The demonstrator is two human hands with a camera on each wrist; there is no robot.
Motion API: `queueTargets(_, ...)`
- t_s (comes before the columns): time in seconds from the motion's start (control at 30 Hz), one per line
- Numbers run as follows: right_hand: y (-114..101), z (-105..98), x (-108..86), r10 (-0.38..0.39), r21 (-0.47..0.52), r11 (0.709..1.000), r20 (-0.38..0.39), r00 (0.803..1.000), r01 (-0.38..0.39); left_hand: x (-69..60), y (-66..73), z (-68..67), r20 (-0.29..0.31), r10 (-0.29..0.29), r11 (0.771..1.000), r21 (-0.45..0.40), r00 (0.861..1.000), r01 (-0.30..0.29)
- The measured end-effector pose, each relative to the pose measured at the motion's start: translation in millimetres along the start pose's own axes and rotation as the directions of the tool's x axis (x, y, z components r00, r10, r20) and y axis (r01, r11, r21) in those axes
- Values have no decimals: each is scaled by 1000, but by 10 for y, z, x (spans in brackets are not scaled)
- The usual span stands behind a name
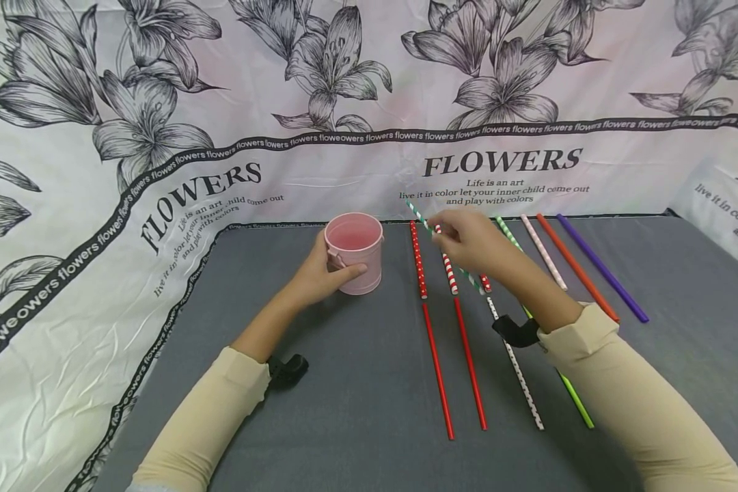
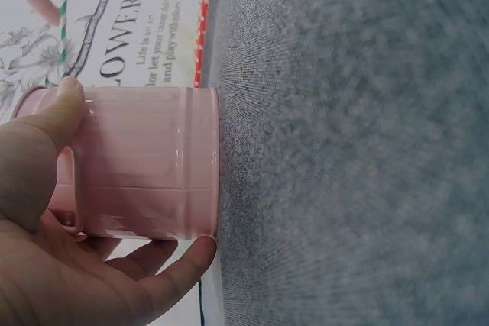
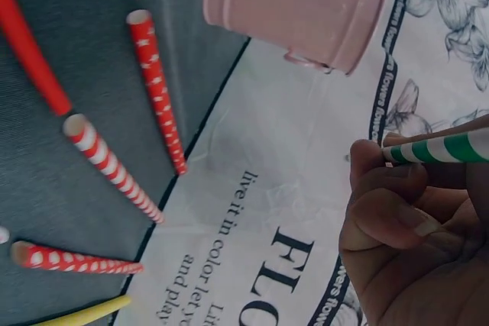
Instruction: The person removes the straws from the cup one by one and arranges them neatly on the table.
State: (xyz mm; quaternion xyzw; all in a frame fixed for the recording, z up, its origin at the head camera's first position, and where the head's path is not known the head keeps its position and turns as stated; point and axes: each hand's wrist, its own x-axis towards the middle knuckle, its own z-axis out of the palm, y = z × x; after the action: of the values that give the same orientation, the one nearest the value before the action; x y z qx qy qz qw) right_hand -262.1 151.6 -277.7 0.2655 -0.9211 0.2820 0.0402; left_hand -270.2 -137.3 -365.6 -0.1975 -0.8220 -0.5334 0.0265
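Observation:
A pink bucket stands upright on the grey table, its mouth facing up. My left hand holds it from the left, thumb across the near side; in the left wrist view, fingers reach round the bucket's wall. To the right, my right hand pinches a green-and-white striped straw above the row of straws. That straw slants, its upper end pointing up and left toward the cloth. In the right wrist view, curled fingertips grip the striped straw. Inside the bucket, only pink wall shows.
Beneath and left of my right arm lie a star-patterned red straw, a red-striped straw, plain red straws and a spotted white straw. Orange and purple straws lie farther right. A flower-printed cloth hangs behind.

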Motion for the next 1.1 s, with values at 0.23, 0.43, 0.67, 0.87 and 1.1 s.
queueTargets(0.23,112,-21,-215,43,-10,999,35,998,-43,13,-18,1,4,-8,1000,-26,1000,8)
queueTargets(0.43,209,-52,-410,70,-28,997,48,996,-69,0,5,10,7,-17,1000,-13,1000,17)
queueTargets(0.67,324,-77,-636,87,-58,995,56,995,-84,-5,15,4,2,-5,1000,-4,1000,5)
queueTargets(0.87,463,-155,-831,132,-97,988,85,988,-124,-5,43,3,-1,9,1000,-10,1000,-9)
queueTargets(1.1,707,-260,-1146,198,-125,975,102,975,-185,-7,30,7,9,2,1000,-28,1000,-2)
